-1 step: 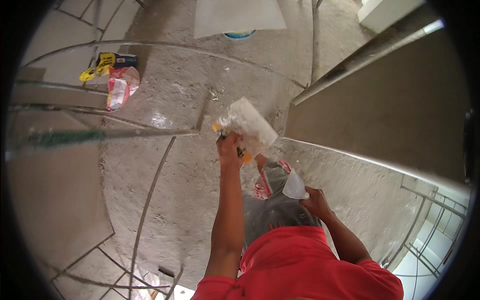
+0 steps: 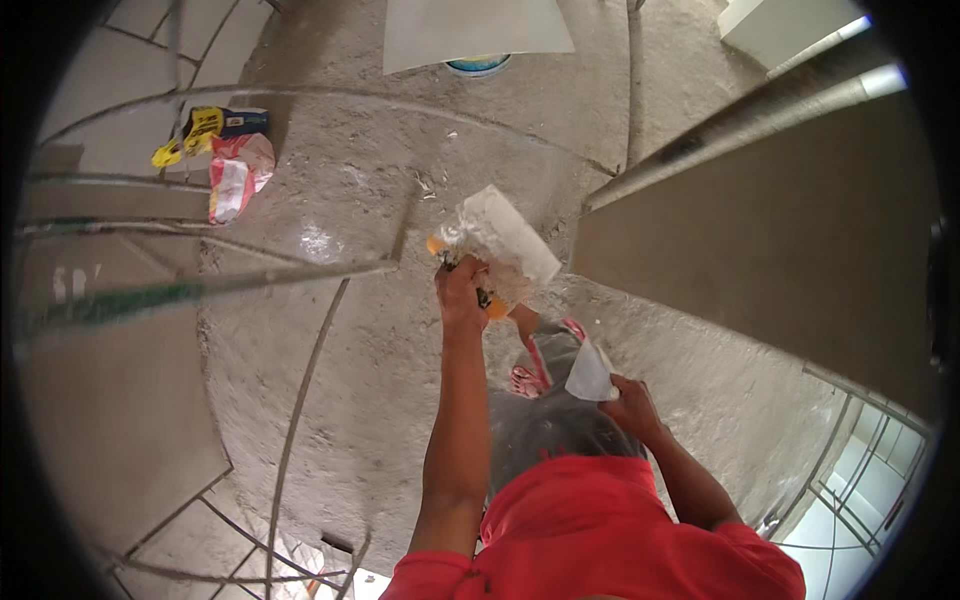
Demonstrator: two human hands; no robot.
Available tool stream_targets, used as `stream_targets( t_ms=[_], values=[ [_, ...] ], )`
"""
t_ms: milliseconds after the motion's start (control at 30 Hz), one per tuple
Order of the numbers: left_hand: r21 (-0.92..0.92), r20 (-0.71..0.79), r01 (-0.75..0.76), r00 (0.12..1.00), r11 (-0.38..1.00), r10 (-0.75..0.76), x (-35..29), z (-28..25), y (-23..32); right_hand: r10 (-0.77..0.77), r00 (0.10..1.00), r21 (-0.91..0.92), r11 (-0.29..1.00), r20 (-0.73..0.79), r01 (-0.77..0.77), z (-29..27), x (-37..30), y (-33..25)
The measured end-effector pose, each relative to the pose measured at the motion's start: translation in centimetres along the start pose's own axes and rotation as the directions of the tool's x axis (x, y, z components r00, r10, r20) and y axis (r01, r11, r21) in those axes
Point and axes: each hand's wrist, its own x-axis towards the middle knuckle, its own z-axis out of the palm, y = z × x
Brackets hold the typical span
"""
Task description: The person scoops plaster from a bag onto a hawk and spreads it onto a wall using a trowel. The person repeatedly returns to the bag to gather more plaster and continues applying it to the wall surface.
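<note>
My left hand [image 2: 460, 293] is closed around the dark handle of a plastering trowel, held out in front of me. The handle has orange ends, and lumpy white plaster covers part of the trowel's pale flat blade [image 2: 513, 243]. Lower and to the right, my right hand [image 2: 630, 408] grips a whitish, wedge-shaped putty knife [image 2: 591, 373] near my right thigh. Its broad edge points up and to the left, apart from the trowel. The fingers of my right hand are partly hidden.
Metal scaffold bars [image 2: 310, 375] cross the left side. Large boards stand at the right [image 2: 770, 240] and left [image 2: 120, 410]. Crumpled bags [image 2: 238, 172] lie at the upper left. Below a pale sheet [image 2: 480, 30] a blue-rimmed bucket [image 2: 478, 66] shows. Rough concrete floor [image 2: 370, 200] lies beneath.
The view has shifted very slightly. Both hands keep hold of the same tools, with almost no movement.
</note>
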Motion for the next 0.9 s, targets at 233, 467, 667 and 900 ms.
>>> stream_targets(
  t_ms=[233, 467, 667, 900],
  values=[
    [0.060, 0.093, 0.088, 0.991, 0.994, -0.093, 17.4, 12.5, 2.2, 0.150, 0.985, 0.077, 0.987, -0.089, -0.143, -0.7, 9.5, -5.1],
    [-0.029, 0.245, 0.005, 0.970, 1.000, 0.002, 29.5, 26.6, 7.6, 0.203, 0.967, 0.170, 0.969, -0.152, -0.177, -3.2, 14.9, -9.1],
    [0.035, 0.315, -0.067, 0.948, 0.997, 0.052, 44.7, 34.8, 12.3, 0.349, 0.918, 0.302, 0.910, -0.188, -0.285, -4.5, 21.0, -13.7],
    [0.248, 0.271, -0.111, 0.962, 0.963, 0.041, 64.3, 37.8, 16.8, 0.537, 0.821, 0.343, 0.821, -0.194, -0.456, -6.8, 29.3, -17.8]
  ],
)
